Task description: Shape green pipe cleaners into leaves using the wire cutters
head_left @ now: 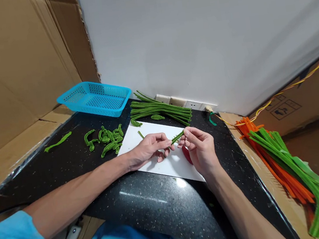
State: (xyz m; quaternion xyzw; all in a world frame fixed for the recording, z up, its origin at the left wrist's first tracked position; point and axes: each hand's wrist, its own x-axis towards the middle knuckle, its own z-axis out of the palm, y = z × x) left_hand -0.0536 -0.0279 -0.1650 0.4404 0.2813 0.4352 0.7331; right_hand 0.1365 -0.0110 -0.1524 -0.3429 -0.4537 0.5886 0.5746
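Note:
A short length of green pipe cleaner [177, 137] is stretched between my two hands above a white sheet [160, 168]. My left hand [154, 147] pinches its left end between thumb and fingers. At the other end, the fingertips of my right hand [199, 145] are closed on it. Beneath the right hand a red object [186, 155] shows in part; the hand hides its shape. A small cut green piece [140, 134] lies on the sheet, left of the hands. Curled green pipe-cleaner pieces [110, 137] are heaped left of the sheet.
A bundle of green pipe cleaners [158, 110] lies behind the sheet, near wall sockets [194, 105]. The blue basket [95, 100] stands back left. Orange stems [280, 170] and bright green stems [297, 164] lie at right. Cardboard [16, 56] walls the left side.

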